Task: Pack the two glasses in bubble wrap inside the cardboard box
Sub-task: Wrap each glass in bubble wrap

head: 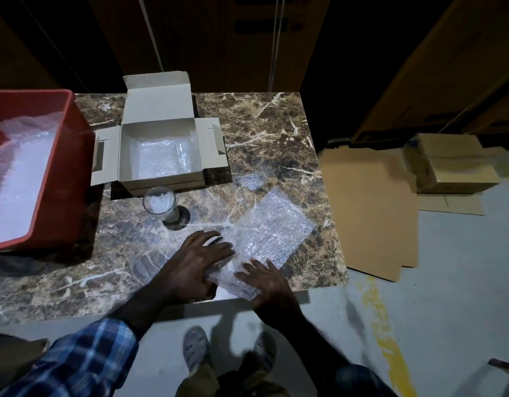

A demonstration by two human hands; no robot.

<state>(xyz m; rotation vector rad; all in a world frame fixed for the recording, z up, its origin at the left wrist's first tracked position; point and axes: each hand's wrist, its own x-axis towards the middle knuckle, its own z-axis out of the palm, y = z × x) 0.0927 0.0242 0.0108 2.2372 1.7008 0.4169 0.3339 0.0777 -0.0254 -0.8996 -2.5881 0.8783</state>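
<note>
A sheet of bubble wrap [264, 233] lies flat near the front edge of the marble surface [276, 124]. Both hands press on its near end: the left hand [194, 266] and the right hand [266, 280] have fingers spread, grasping nothing I can make out. A glass [160, 204] stands upright just in front of the open cardboard box [158, 150], which holds bubble wrap and what looks like another glass. A red bin [47, 173] with more wrap sits at the left.

We see brown marble-veined table [276, 138], red bin [61, 156], white box [158, 110], blue plaid sleeve [84, 359], clear bubble wrap [270, 224].
</note>
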